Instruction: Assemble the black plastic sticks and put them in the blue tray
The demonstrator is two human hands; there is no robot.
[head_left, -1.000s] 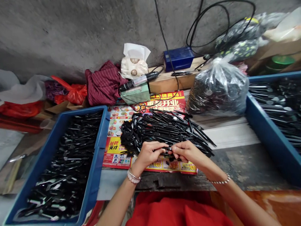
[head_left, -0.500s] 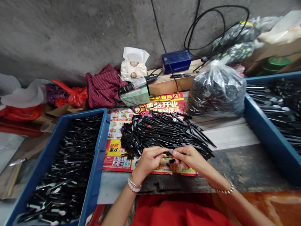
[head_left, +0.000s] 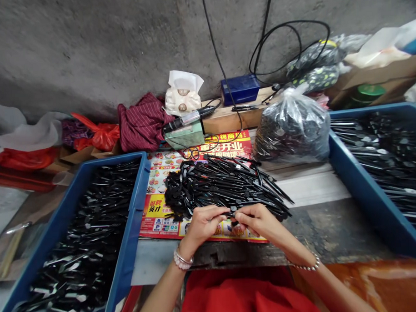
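Observation:
My left hand (head_left: 204,225) and my right hand (head_left: 257,221) meet over the front edge of a pile of thin black parts (head_left: 219,180). Both are closed in a pinch, fingertips almost touching. Between them is a small black part (head_left: 232,215), mostly covered by my fingers; its exact kind cannot be made out. The pile lies on a red and yellow printed flyer (head_left: 158,225), with long shafts pointing right and flat ends bunched at the left.
Blue trays of similar black parts stand left (head_left: 130,231) and right (head_left: 361,187). Behind the pile are a filled clear plastic bag (head_left: 292,130), an electric screwdriver (head_left: 191,118), a blue box (head_left: 240,89), a tissue pack (head_left: 183,100) and a maroon cloth (head_left: 142,124). A cable (head_left: 218,55) hangs down.
The camera view has shifted slightly. Both hands stay pinched together over the pile's front edge, with a small change in the fingers around the black part.

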